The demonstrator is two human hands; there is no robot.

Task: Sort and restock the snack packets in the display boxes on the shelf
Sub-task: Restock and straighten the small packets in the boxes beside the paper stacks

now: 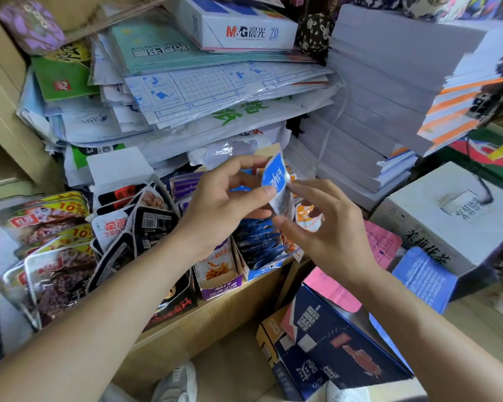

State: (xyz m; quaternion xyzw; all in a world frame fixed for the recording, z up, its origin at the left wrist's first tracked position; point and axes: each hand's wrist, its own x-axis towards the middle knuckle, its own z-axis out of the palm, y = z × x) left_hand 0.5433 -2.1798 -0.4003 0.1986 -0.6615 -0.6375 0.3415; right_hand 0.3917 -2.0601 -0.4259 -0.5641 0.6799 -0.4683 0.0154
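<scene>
**Blue packet held over the blue box, both hands on it**

Shelf [215, 317], row of display boxes along the front edge. Blue display box [260, 272] at centre, packed with upright dark-blue packets [259, 242]. At its 9 o'clock, touching it, purple display box [219, 290] holding packets printed with fries [215, 262]. Further toward 9, black display box [176, 306] crammed with black and white packets [147, 224], tilted every way. Far 9 o'clock: loose red-and-yellow packets [50, 221], overlapping; their container is not visible. Orange-and-white packets [310, 220] show at 3 o'clock of the blue box, partly hidden by fingers.

One blue packet [275, 175] is up in the air, at 12 o'clock from the blue box, clear of its contents. Left hand [230, 198] pinches its left edge, thumb on the face, forefinger curled over the top. Right hand [328, 230] takes it from 4 o'clock, fingertip on the right edge, thumb under the lower corner; other fingers loosely spread.

Paper stacks [375, 111] piled behind, at 1 o'clock.
</scene>
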